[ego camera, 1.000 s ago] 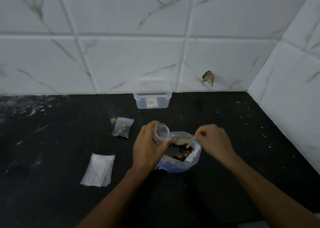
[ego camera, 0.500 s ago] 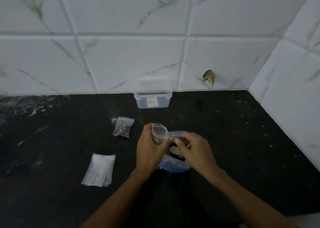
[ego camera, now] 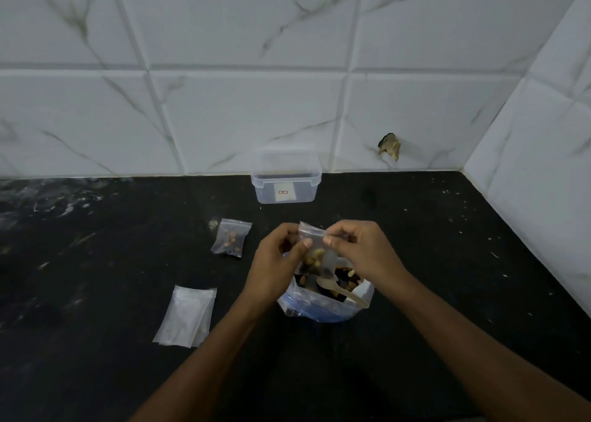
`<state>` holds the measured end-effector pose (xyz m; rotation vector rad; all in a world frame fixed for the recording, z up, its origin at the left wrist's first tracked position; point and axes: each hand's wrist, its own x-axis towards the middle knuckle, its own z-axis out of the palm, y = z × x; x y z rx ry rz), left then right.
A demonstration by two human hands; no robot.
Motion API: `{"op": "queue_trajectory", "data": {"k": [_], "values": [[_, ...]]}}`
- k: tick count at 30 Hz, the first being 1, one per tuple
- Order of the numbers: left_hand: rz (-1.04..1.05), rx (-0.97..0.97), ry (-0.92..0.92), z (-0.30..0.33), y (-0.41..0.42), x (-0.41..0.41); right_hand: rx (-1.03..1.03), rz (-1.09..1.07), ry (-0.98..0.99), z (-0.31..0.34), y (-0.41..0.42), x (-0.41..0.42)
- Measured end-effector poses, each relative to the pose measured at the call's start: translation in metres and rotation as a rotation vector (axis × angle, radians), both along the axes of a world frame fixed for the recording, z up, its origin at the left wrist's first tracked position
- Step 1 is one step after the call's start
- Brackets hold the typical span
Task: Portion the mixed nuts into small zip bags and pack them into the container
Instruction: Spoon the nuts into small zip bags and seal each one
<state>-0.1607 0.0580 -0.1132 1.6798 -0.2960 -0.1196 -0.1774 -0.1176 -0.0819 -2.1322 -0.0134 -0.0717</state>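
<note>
A small zip bag [ego camera: 315, 256] with some nuts in it hangs upright above the big bag of mixed nuts [ego camera: 326, 303]. My left hand [ego camera: 276, 261] pinches its top left edge and my right hand [ego camera: 361, 252] pinches its top right edge. A wooden spoon [ego camera: 343, 292] lies in the big bag, handle pointing right. A filled small bag [ego camera: 231, 237] lies flat on the counter to the left. The clear plastic container [ego camera: 285, 183] stands open against the back wall.
A stack of unused small zip bags [ego camera: 185, 316] lies at the front left on the black counter [ego camera: 96, 261]. White tiled walls close off the back and the right side. A chipped hole [ego camera: 389, 146] marks the back wall.
My right hand has let go of the spoon, which now rests in the big bag, and moved onto the small bag's top. The small bag now hangs upright with nuts in it.
</note>
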Motion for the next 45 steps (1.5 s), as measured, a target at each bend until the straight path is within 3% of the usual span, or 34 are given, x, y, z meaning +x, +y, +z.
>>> {"op": "queue_trajectory", "data": {"k": [7, 18, 26, 40, 45], "values": [[-0.015, -0.082, 0.026, 0.012, 0.002, 0.009, 0.093, 0.067, 0.047, 0.007, -0.003, 0.005], [-0.046, -0.067, 0.058, 0.018, 0.002, 0.011, 0.018, 0.114, -0.018, 0.011, -0.002, 0.009], [0.004, -0.005, -0.04, 0.022, -0.006, 0.009, -0.069, 0.103, -0.093, 0.014, 0.003, 0.007], [0.014, -0.081, 0.126, 0.02, 0.002, 0.013, 0.001, 0.054, 0.004, 0.012, -0.01, 0.009], [0.032, -0.029, 0.098, 0.021, 0.002, 0.011, -0.082, 0.035, -0.034, 0.009, -0.008, 0.008]]}}
